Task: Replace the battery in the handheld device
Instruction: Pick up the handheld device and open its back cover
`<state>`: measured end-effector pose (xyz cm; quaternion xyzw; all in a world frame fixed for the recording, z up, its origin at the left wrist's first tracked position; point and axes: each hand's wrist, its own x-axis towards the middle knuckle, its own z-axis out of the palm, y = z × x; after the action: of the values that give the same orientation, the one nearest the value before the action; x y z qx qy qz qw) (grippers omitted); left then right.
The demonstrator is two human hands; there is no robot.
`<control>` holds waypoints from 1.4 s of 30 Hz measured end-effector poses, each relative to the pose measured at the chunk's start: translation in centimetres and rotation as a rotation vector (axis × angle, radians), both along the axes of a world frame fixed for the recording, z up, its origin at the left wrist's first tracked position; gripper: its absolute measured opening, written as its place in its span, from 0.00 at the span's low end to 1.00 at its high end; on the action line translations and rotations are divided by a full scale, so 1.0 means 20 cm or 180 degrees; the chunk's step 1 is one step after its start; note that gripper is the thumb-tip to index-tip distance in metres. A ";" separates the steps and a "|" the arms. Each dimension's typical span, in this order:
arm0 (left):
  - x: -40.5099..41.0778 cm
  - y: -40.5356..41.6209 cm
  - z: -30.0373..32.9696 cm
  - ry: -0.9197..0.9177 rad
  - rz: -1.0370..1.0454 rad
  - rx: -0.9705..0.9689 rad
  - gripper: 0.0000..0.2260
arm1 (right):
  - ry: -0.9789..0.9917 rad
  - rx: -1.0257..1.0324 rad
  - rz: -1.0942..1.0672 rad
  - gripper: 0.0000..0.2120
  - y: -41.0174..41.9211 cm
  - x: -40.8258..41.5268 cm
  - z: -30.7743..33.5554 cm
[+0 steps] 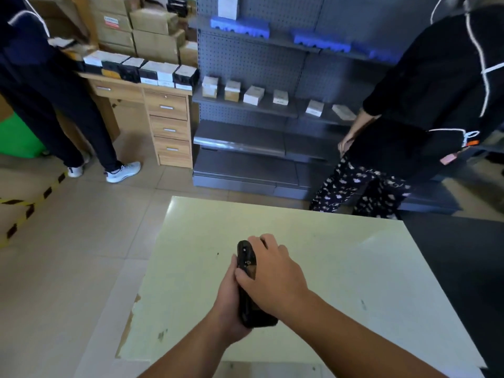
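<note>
Two large fixtures filled the upper half of the frame: a grey pegboard shelving unit (259, 110) at upper centre, carrying small boxes, and a wooden desk (152, 105) with drawers at upper left, stacked with cartons. Two bystanders stood at the upper left and upper right edges, apart from the work.

Below these, a pale table (341, 268) occupied the lower centre and served as the work surface; no spare battery was visible on it.

At lower centre, the handheld device (246, 260), black and elongated, was held above the table, its long axis pointing away from the wearer. The left hand (227, 304) was wrapped closed around the lower body from the left side, evidently to steady it. The right hand (268, 271) lay over the upper part from the right, fingers curled round the far end and thumb pressed on the near face. That grip suggested the cover was being pressed or slid. Whether the cover was on or off could not be determined, as the right hand hid it.
</note>
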<state>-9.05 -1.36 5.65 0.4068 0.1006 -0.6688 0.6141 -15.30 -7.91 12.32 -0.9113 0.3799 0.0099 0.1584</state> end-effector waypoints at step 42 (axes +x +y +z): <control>0.03 0.11 0.14 -0.0354 -0.0263 -0.0722 0.31 | -0.0218 0.0657 0.1674 0.17 -0.36 -0.17 0.21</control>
<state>-8.48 0.83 8.35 0.3750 -0.0267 -0.6771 0.6327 -18.77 -15.05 16.46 -0.9574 0.1219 0.0584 0.2551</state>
